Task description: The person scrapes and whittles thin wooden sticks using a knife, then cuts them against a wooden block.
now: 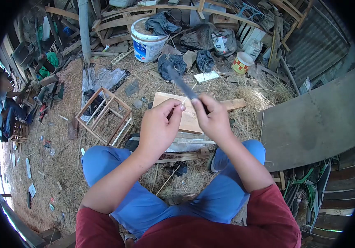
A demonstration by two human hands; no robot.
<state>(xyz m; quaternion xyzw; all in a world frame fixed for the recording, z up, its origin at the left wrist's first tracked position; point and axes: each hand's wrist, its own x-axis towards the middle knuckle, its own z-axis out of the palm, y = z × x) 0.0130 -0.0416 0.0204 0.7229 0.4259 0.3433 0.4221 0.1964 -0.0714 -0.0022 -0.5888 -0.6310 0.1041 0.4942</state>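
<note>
My right hand (213,119) is closed round the handle of a long knife (181,84), whose dark blade points up and to the left and looks blurred. Between the thumb and fingers of my left hand (160,124) is a thin pale stick (185,99); its upper end runs close beside the blade, and I cannot tell if they touch. Below both hands lies a flat wooden block (190,122), partly hidden by them. The knife handle is mostly covered by my fingers.
A small wooden frame (103,118) stands left of my knees. Ahead are a white bucket (146,45), black plastic bags (172,66) and a paint can (242,63). A large board (313,120) is at right. Another person (4,103) sits far left.
</note>
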